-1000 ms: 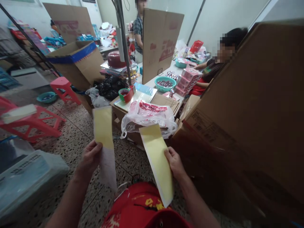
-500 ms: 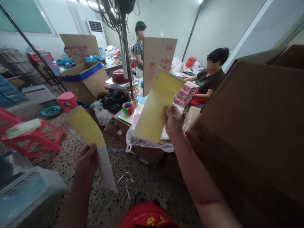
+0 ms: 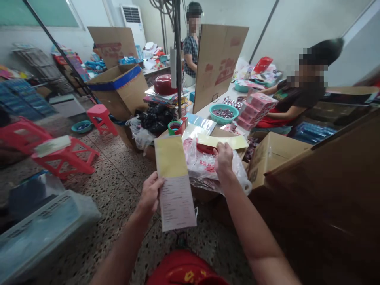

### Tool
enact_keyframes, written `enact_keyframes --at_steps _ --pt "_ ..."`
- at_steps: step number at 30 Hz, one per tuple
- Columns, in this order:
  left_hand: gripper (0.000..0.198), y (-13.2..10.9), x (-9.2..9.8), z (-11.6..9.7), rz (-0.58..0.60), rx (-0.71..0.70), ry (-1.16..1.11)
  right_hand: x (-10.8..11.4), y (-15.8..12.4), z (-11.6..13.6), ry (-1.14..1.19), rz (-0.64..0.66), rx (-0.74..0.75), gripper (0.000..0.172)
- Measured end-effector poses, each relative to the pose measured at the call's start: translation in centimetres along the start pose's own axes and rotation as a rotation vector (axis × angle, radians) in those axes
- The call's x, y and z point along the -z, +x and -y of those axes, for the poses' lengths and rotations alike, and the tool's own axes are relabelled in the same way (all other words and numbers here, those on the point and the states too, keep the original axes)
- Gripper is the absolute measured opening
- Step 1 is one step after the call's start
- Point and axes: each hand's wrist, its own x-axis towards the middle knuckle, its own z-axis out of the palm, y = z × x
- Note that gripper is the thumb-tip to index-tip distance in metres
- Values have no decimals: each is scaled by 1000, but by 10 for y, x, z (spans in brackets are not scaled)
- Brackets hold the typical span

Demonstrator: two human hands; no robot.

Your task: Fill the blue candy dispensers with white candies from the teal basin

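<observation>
My left hand [image 3: 151, 192] pinches the left edge of a long paper sheet [image 3: 176, 202], yellow at the top and white with printed lines below. My right hand [image 3: 224, 158] is closed on a yellow paper sheet [image 3: 239, 142], now tilted nearly edge-on. That sheet is above a clear plastic bag [image 3: 237, 174] at the near end of the table, with small red and clear pieces in it. Behind the left sheet stand rolls of green and red tape [image 3: 175, 127].
A co-worker [image 3: 305, 95] sits at the right beside stacked pink boxes [image 3: 257, 109] and a teal bowl [image 3: 224, 113]. Another person [image 3: 190, 51] stands behind a cardboard panel [image 3: 221, 67]. An open carton [image 3: 276, 154] is at right, red stools [image 3: 62, 154] and a clear bin [image 3: 50, 225] at left.
My left hand has brought its sheet rightward and turned its printed side to face me. My right hand has lowered its sheet over the plastic bag and tipped it flatter. The view has shifted.
</observation>
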Motion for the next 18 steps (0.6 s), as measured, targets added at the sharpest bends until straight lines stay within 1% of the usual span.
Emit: enact_keyframes --at_steps 2,4,5,7,8,10,11,12,13,14,15,16,17,18 --pt "37 -2 -16 10 57 4 -9 9 -36 2 37 65 -92 42" --pt "35 -9 -32 20 91 4 -22 24 -75 7 100 227 -315 46" --pt "35 -14 -39 26 101 7 -29 33 -93 10 118 310 -394 47" --pt "38 -26 -51 39 110 21 -44 54 -122 14 125 412 -467 45" --pt "40 -33 -55 46 110 35 -45 66 -133 16 120 435 -481 42" --pt "45 -47 -62 62 92 54 -6 91 -147 19 107 439 -500 34" --pt "47 -54 -64 69 66 35 42 104 -151 21 104 430 -516 32" --pt "48 -61 -65 74 25 -23 113 116 -155 24 103 419 -532 31" --pt "47 -69 -66 79 -23 -124 212 129 -158 26 101 404 -543 32" --pt "46 -77 -68 81 -66 -264 338 140 -162 30 97 390 -549 33" --pt "43 -85 -70 81 -81 -425 482 151 -167 33 90 382 -553 33" --pt "39 -94 -74 80 -51 -586 633 161 -172 38 80 380 -553 34" --pt "36 -103 -79 78 27 -721 782 170 -178 43 64 385 -547 34" --pt "33 -113 -85 76 148 -810 915 178 -185 48 44 393 -535 34"
